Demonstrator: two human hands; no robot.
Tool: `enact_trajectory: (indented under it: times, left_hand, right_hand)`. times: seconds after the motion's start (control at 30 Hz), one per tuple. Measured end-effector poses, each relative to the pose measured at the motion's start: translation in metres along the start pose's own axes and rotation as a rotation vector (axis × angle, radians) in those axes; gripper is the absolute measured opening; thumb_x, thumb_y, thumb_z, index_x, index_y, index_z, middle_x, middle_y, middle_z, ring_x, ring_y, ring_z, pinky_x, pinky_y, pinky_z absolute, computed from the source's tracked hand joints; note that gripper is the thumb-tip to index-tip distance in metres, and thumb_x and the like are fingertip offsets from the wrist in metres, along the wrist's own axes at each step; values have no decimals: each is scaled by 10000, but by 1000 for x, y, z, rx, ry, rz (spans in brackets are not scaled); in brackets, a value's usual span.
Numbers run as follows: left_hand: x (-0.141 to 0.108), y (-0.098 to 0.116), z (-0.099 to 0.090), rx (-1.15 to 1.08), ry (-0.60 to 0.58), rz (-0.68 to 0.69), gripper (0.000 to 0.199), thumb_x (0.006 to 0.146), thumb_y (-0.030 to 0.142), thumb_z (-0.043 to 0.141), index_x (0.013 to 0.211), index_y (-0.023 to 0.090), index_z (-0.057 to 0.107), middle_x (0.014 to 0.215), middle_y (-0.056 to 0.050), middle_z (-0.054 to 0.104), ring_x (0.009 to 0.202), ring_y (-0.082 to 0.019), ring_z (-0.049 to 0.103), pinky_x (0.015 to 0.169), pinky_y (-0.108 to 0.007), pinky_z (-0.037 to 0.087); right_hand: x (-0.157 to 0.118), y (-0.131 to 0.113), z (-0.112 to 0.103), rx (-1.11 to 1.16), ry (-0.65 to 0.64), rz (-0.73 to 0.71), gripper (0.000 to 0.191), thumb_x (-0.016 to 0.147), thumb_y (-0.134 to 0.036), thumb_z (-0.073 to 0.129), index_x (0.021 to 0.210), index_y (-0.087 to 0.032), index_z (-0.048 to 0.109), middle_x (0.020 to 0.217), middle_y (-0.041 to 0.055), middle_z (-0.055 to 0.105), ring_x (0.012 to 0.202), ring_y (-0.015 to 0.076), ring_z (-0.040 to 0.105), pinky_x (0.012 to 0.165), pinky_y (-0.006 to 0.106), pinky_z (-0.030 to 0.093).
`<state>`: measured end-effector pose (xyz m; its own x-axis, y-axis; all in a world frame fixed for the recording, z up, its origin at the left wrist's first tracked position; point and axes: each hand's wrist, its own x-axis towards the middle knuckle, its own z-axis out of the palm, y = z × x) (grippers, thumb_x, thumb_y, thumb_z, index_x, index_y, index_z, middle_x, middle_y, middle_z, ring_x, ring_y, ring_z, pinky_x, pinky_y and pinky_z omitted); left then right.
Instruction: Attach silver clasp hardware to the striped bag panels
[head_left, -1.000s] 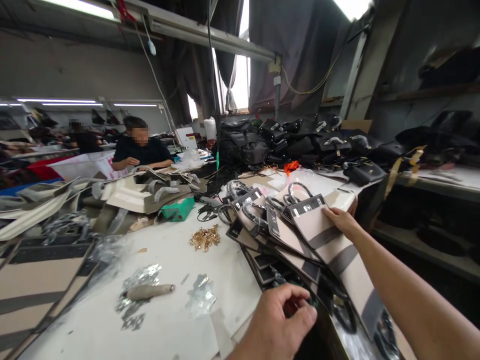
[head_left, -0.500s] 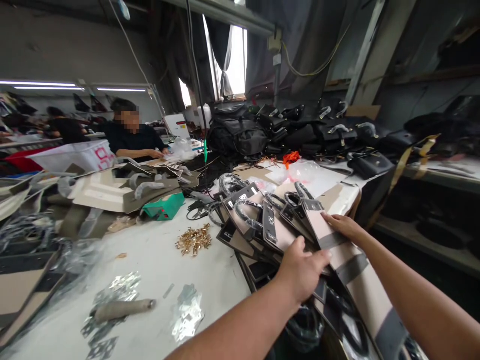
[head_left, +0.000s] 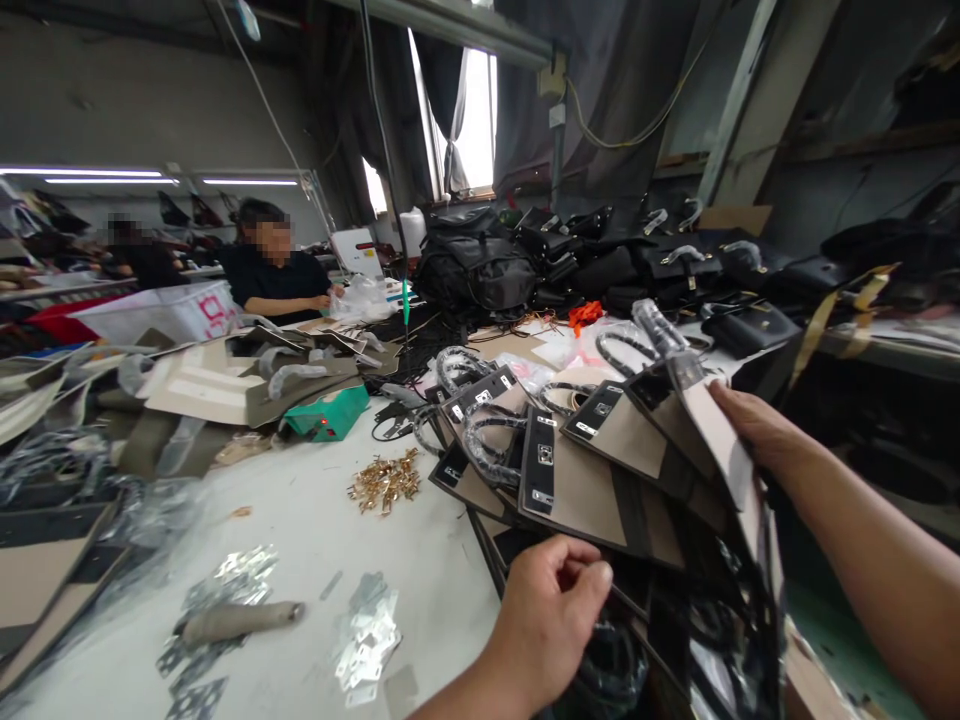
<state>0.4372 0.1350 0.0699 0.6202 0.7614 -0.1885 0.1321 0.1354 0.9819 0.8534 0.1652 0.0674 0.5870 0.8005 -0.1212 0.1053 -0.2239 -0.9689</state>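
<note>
My right hand (head_left: 761, 430) grips a bag panel (head_left: 724, 425) by its edge and holds it up on its side; a plastic-wrapped handle (head_left: 660, 325) sticks up at its top. My left hand (head_left: 551, 610) is loosely closed, its fingers curled and nothing visible in them, just in front of the stacked panels. The bag panels (head_left: 589, 480) lie overlapping at the table's right side, beige with black strips and small metal plates. Wrapped black handles (head_left: 491, 440) loop from their ends.
On the white table (head_left: 300, 530) lie brass fasteners (head_left: 386, 480), metal plates (head_left: 367, 640), a grey-wrapped tool (head_left: 244, 620) and a green box (head_left: 328, 412). Olive panels (head_left: 247, 385) lie at left, black bags (head_left: 480, 265) behind. A co-worker (head_left: 274, 270) sits across the table.
My right hand has lifted and tipped a panel upright, away from the stack. My left hand has let go of the panels and drawn back toward me, its fingers curling in.
</note>
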Motion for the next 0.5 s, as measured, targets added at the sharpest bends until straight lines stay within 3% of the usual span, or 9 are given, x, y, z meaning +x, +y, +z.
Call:
enact_trajectory:
  times: [0.07, 0.17, 0.23, 0.4, 0.5]
  left_hand:
    - [-1, -6, -3, -153, 34, -117, 426, 828, 551, 734, 921, 138, 690, 838, -67, 677, 755, -192, 669, 547, -246, 528]
    - [4, -6, -4, -303, 94, -178, 526, 777, 616, 780, 949, 148, 613, 907, -74, 667, 795, -204, 696, 510, -232, 545]
    - [7, -4, -7, -327, 139, -196, 562, 794, 634, 764, 1023, 155, 579, 935, -62, 655, 715, -181, 697, 473, -233, 540]
    - [11, -7, -21, -206, 180, -197, 546, 877, 625, 689, 1121, 158, 548, 857, -45, 663, 679, -171, 716, 473, -202, 534]
    - [16, -5, -27, -122, 161, -193, 557, 884, 654, 661, 1130, 168, 542, 863, -44, 673, 602, -158, 703, 426, -192, 499]
  right_hand:
    - [2, -6, 16, -62, -55, -46, 760, 881, -789, 553, 981, -72, 784, 922, 299, 756, 735, 294, 726, 696, 425, 519]
    - [6, -3, 49, -291, -142, -147, 645, 753, -794, 699, 866, -164, 779, 834, 128, 770, 838, 307, 702, 759, 381, 527]
    - [7, 5, 65, -408, -188, -170, 604, 688, -781, 760, 793, -186, 763, 792, 69, 758, 869, 308, 681, 783, 363, 520]
    - [5, 18, 78, -273, -293, -152, 693, 834, -827, 583, 1011, -173, 734, 883, 60, 762, 858, 266, 670, 745, 332, 512]
    - [3, 14, 81, -270, -376, -150, 693, 861, -818, 569, 1036, -164, 720, 946, 77, 762, 910, 270, 671, 800, 336, 509]
